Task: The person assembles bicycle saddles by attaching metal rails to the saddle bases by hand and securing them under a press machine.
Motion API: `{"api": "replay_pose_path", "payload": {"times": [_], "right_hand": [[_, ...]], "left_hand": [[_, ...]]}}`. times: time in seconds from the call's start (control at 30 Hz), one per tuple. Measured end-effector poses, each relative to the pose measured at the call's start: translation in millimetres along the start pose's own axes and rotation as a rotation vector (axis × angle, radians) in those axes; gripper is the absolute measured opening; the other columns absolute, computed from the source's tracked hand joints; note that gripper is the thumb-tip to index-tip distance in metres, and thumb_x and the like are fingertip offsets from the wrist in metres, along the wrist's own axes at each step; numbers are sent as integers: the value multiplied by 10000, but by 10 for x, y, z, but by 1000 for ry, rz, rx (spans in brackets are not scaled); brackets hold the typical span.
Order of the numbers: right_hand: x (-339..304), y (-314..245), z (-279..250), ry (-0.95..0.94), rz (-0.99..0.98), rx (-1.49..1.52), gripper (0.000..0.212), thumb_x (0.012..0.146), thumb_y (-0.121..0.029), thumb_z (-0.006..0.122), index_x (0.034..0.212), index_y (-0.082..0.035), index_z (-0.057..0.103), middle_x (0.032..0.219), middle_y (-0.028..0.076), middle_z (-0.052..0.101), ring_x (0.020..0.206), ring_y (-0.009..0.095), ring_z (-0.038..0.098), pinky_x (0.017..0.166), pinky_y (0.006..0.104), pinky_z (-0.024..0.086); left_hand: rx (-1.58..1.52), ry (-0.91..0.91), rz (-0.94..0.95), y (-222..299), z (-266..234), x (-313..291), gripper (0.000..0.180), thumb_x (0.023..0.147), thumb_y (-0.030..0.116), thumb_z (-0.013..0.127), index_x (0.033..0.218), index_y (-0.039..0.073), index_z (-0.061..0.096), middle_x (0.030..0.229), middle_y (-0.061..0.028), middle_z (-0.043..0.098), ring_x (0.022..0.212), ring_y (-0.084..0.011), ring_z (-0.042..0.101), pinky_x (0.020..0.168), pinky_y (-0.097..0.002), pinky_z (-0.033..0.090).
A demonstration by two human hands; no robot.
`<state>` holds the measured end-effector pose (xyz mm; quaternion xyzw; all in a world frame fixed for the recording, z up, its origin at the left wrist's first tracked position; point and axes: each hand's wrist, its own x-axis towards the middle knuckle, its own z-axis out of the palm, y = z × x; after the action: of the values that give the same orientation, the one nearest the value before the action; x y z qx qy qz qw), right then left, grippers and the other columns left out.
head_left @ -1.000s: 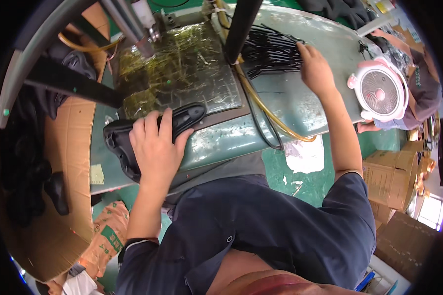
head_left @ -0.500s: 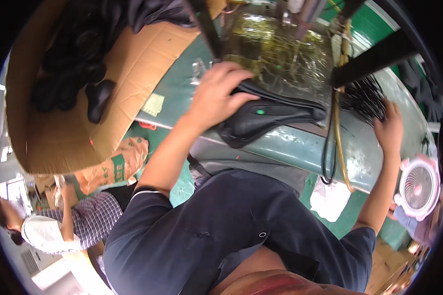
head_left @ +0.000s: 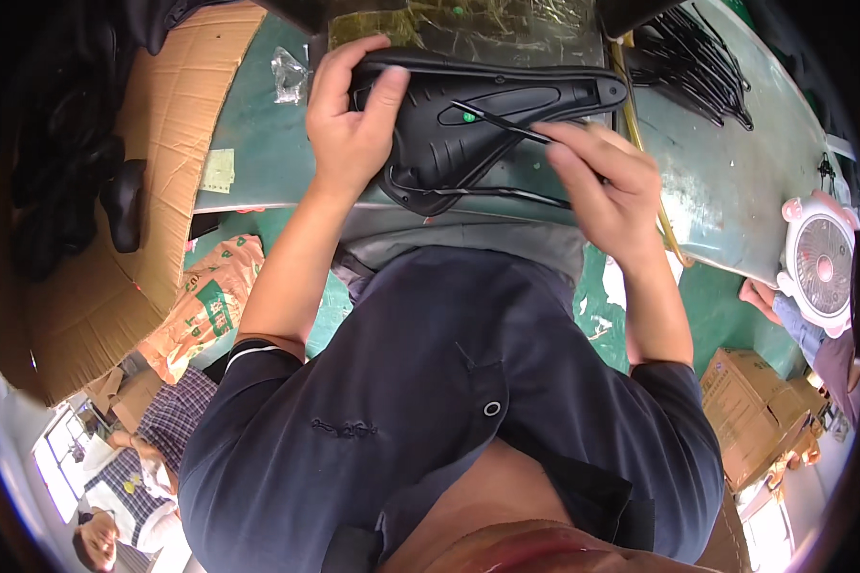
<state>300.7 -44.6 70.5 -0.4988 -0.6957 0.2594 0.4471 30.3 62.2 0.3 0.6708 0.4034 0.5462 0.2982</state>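
A black bicycle saddle [head_left: 425, 138] lies upside down at the table's near edge, its narrow nose toward the right. My left hand [head_left: 349, 129] grips the wide rear end, thumb on the underside and fingers round the far edge. My right hand [head_left: 607, 186] holds a black saddle rail [head_left: 506, 124], a thin bent rod, over the underside. One length of it crosses the slot beside a green dot, and another runs along the near edge of the saddle. Whether its ends sit in the saddle cannot be made out. Beyond the nose lies a bundle of black rails [head_left: 702, 67].
At the left, a large cardboard box [head_left: 186, 124] holds black saddles. Yellowish film [head_left: 406, 27] covers a surface beyond the saddle. A yellow hose [head_left: 631, 115] hangs over the table edge. A fan [head_left: 822, 253] stands at the right, and another person [head_left: 143, 477] is at lower left.
My right hand has come from the rail bundle to the saddle with a rail in it. The saddle has been tipped so its underside faces up, my left hand still on its rear.
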Motion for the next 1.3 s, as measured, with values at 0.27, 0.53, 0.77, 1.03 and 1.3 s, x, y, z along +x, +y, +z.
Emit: {"api": "replay_pose_path", "payload": {"times": [0.27,0.53,0.77,1.03,1.3], "right_hand": [[68,140,313,19,-108,-215,202,917,-114,845,1119,-116,846,674,35,575,516,203,539,501,353,446],[412,50,355,5,-319,-342,128,873,-214,865,993,-177,838,694,14,572,572,239,624,505,378,486],[574,-34,365,-45,-341,-384,116,880,-240,848,988,-200,840,720,13,620,616,264,669,523,400,516],[1028,-16,34,-15,-537,-473,343,851,-284,872,1153,-141,792,1026,102,708,866,350,721,717,445,589],[556,32,546,160,65,-465,561,861,-208,770,1364,8,649,1337,223,668,1025,418,746,842,471,633]], "left_hand": [[-154,128,-21,64,96,-67,308,1171,165,503,1234,-45,719,1213,-90,747,1052,-140,659,972,-279,503],[-131,70,-106,80,110,-35,314,1165,158,502,1209,-49,734,1171,-99,777,1050,-165,690,965,-292,521],[-60,62,-26,130,89,-3,313,1162,160,504,1186,-40,744,1143,-116,781,1013,-204,704,960,-323,534],[385,-66,353,360,-60,-12,645,883,249,883,1394,8,571,1220,-221,651,1085,-407,660,965,-451,532],[623,-53,269,531,271,53,436,920,246,831,1249,19,658,1320,-273,594,1158,-465,619,957,-521,528]]}}
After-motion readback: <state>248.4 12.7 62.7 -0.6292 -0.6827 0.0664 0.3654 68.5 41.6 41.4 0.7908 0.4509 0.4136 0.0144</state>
